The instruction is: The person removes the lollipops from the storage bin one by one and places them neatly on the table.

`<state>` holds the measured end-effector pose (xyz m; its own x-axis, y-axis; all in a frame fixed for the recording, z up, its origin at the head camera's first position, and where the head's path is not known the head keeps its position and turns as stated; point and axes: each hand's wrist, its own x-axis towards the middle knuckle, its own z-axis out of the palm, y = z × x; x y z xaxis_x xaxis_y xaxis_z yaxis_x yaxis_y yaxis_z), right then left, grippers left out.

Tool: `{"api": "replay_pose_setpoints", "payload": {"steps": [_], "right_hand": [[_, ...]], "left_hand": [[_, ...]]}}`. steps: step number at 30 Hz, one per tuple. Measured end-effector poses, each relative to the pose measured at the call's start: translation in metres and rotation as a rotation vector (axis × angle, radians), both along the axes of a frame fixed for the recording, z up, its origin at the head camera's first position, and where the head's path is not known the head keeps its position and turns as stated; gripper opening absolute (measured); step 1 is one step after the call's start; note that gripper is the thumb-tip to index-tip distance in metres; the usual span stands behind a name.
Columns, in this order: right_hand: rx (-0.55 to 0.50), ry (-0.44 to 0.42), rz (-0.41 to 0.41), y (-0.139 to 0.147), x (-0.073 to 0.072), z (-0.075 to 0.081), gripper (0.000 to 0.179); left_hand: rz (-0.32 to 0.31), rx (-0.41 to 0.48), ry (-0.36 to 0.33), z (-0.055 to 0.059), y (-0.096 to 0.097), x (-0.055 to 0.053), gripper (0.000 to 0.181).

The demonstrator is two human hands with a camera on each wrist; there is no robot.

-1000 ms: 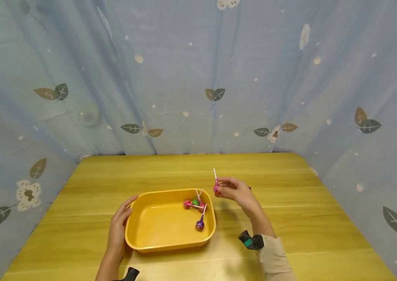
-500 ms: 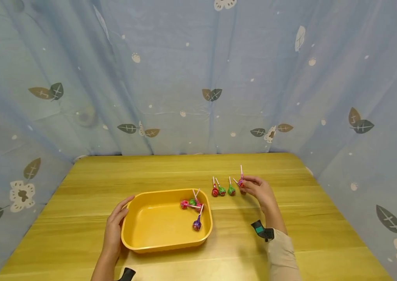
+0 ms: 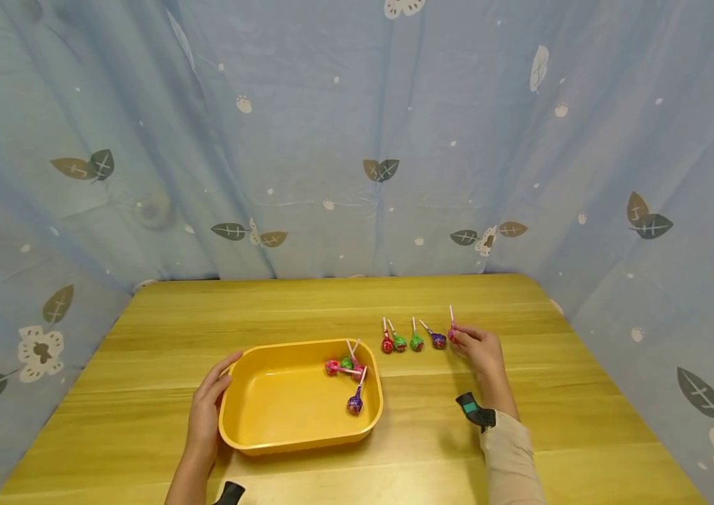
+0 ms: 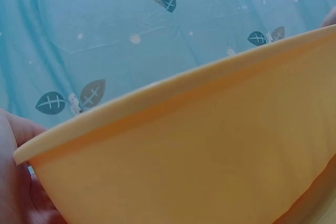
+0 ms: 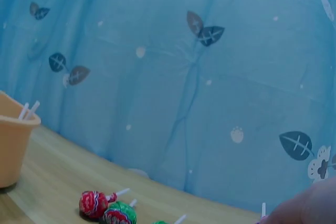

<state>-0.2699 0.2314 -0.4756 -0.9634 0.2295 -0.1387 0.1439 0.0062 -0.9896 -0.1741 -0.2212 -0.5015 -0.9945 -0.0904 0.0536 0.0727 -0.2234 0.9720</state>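
Observation:
My right hand [image 3: 482,353] pinches a pink-wrapped lollipop [image 3: 452,332] by its candy end, stick pointing up, low over the table. To its left lies a row of lollipops: a red one [image 3: 387,344], a green one [image 3: 400,343], another green one [image 3: 416,341] and a purple one [image 3: 438,340]. My left hand [image 3: 204,415] holds the left side of a yellow plastic basin [image 3: 294,443], fingers around its far corner. Inside the basin's right end are several lollipops, including a purple one [image 3: 355,403] and a pink one [image 3: 332,367].
The wooden table [image 3: 559,421] carries everything. A blue patterned curtain [image 3: 357,140] hangs behind it and along both sides. In the right wrist view, lollipop sticks [image 5: 31,110] poke above the basin's rim.
The right hand has moved right, from beside the basin past the row, carrying the pink lollipop and lowering it. The row has come into sight. The left hand stays on the basin.

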Motion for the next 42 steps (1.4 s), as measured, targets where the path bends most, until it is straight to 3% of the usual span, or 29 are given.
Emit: {"api": "replay_pose_setpoints", "payload": {"steps": [16, 23, 42], "right_hand": [[0.154, 0.003, -0.09, -0.002, -0.002, -0.021, 0.029], [0.254, -0.006, -0.098, -0.005, -0.002, -0.022, 0.028], [0.243, -0.024, -0.112, -0.006, -0.001, -0.016, 0.031]], "left_hand": [[0.018, 0.002, -0.006, -0.001, 0.002, -0.001, 0.045], [0.028, -0.009, -0.001, -0.002, 0.002, -0.001, 0.044], [0.036, -0.038, 0.002, 0.0, 0.002, 0.001, 0.045]]}}
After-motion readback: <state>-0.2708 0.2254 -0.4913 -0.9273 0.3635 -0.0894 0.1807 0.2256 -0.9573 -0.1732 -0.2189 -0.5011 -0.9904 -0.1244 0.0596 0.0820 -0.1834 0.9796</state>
